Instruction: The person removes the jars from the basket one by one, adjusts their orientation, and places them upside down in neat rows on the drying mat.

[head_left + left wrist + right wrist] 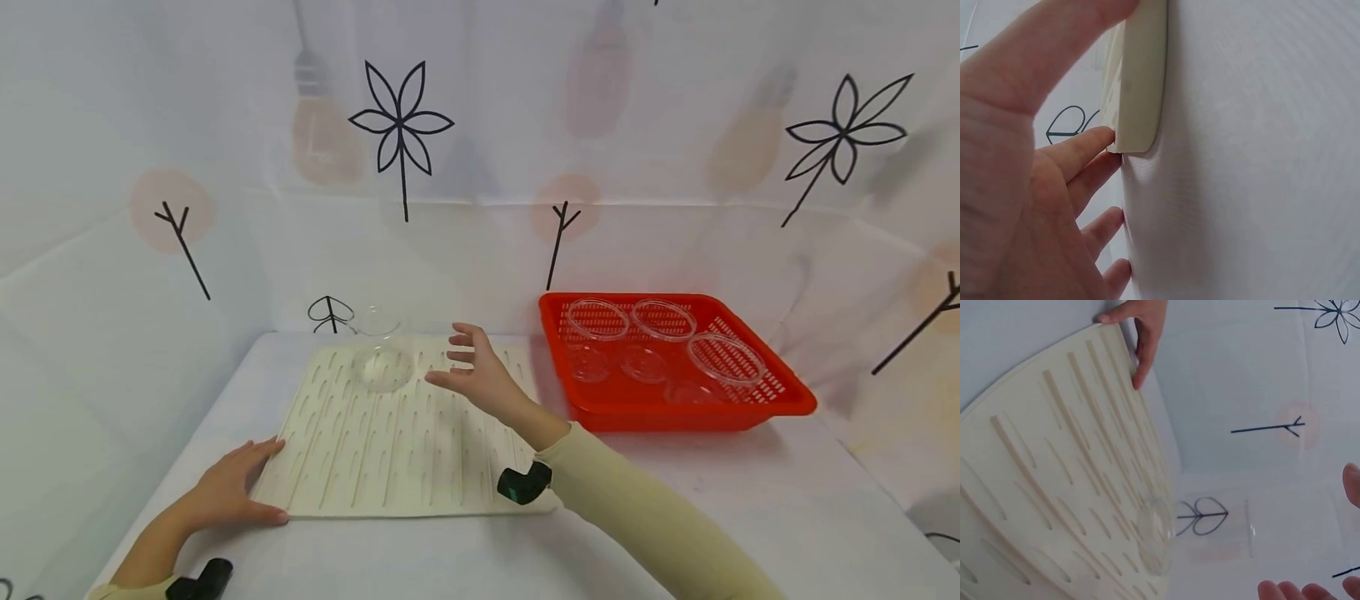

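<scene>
Mat (405,450), cream & ribbed, lies flat on the white table (420,558). Clock read from mat's ctr, head view: L hand (232,483) is at 8 o'clock, spread round the near-left corner, thumb along near edge, fingers by left side; it touches the mat w/o clenching, prob. to brace it against sliding. Clear glass (382,367) stands upright on mat at 11 o'clock, close to far edge; wider end looks to be down, prob. mouth-down, which would give steadier footing on the ribs. R hand (480,371) hangs in air at approx. 1 o'clock, just beside the glass but apart from it, fingers softly bent, thumb well off them, nothing grasped; that spread seems about right for a round wall. Red basket (622,412) sits at 2–3 o'clock, holding what look like three more clear glasses (593,342), wide rims up, set apart, so each rim looks reachable from above. Edges: far side is tightest, w/ the printed cloth (465,167) rising right behind glass & mat. Basket's left wall is near mat's right edge, so it's a narrow lane there; can't tell if they touch lower down, R sleeve (622,508) is close by. Roomiest bit is mat's near half, twd 6 o'clock, plus air above the basket rim.
</scene>
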`<state>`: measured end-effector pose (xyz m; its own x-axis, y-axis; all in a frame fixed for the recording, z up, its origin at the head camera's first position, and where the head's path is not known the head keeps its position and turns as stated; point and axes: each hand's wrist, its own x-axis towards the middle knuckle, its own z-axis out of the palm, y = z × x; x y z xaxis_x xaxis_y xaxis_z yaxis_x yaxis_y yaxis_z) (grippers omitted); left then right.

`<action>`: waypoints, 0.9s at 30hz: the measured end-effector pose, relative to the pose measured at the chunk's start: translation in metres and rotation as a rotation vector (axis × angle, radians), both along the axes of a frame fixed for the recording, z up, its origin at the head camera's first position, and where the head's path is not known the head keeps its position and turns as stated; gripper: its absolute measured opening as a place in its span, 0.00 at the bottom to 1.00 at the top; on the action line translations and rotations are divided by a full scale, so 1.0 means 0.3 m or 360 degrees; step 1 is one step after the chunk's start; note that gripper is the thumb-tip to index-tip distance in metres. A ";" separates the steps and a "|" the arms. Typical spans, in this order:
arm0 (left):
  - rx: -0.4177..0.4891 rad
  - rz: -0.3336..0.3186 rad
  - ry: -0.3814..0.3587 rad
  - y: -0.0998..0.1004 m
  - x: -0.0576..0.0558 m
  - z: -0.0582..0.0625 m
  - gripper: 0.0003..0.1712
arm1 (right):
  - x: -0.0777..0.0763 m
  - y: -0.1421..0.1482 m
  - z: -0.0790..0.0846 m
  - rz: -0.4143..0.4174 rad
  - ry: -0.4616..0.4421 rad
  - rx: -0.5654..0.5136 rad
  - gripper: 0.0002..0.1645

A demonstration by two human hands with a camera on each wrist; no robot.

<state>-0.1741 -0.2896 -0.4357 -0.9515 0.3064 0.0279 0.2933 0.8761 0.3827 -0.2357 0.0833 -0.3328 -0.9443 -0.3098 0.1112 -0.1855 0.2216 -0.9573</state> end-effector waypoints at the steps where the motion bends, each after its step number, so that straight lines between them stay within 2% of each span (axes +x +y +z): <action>1: 0.0000 0.0000 0.0003 0.000 0.001 -0.001 0.59 | 0.004 0.005 0.002 -0.0008 0.0007 0.0004 0.51; 13: 0.0062 0.0026 0.0005 -0.002 0.002 -0.020 0.60 | 0.043 0.099 0.052 -0.0086 0.0089 0.0015 0.47; 27: 0.0062 0.0016 0.0018 -0.005 0.006 -0.017 0.60 | 0.044 0.211 0.072 -0.0166 0.0150 0.0092 0.47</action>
